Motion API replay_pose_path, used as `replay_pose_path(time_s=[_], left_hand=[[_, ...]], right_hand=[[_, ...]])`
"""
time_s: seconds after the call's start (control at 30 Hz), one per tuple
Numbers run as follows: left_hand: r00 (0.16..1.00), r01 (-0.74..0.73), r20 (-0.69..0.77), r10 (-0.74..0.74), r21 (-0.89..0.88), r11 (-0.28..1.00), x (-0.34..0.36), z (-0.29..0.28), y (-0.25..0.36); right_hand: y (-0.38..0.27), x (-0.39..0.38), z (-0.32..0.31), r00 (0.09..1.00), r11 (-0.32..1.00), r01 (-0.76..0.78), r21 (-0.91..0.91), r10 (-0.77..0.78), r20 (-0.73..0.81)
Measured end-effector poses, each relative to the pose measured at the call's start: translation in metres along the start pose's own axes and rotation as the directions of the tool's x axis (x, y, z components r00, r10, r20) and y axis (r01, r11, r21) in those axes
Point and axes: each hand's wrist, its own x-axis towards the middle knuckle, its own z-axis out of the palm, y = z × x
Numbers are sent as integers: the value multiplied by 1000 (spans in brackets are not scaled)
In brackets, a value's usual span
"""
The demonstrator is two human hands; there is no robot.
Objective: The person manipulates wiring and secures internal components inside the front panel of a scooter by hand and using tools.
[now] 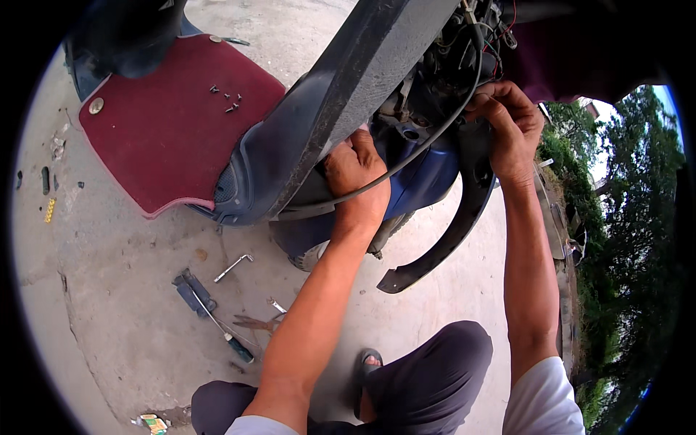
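Note:
My left hand (pixel 357 174) reaches into the front of a scooter, against the inner side of its dark front panel (pixel 336 69), fingers curled around something I cannot make out. A black cable (pixel 429 143) arches across that hand toward exposed wiring (pixel 484 36). My right hand (pixel 507 123) is raised beside the wiring, thumb and fingers pinched at the top of a curved black trim piece (pixel 470 221), on something too small or hidden to name. Blue bodywork (pixel 428 175) shows between my hands.
A maroon mat (pixel 167 130) on the footboard holds several small screws (pixel 230 101). On the concrete lie an L-shaped wrench (pixel 232 268), a screwdriver (pixel 235 346), scissors (pixel 254 324), a dark flat piece (pixel 188 290) and a spanner (pixel 278 304). Trees (pixel 627 188) line the right.

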Motion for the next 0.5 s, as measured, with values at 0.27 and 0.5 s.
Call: replay_pose_path(time_s=[0.27, 0.5], left_hand=[[966, -257, 44, 254, 257, 932, -35, -12, -3], [937, -342, 194, 290, 347, 873, -54, -22, -6]], right_hand=[[11, -28, 27, 991, 992, 110, 55, -105, -87], [16, -40, 30, 946, 948, 307, -84, -314, -85]])
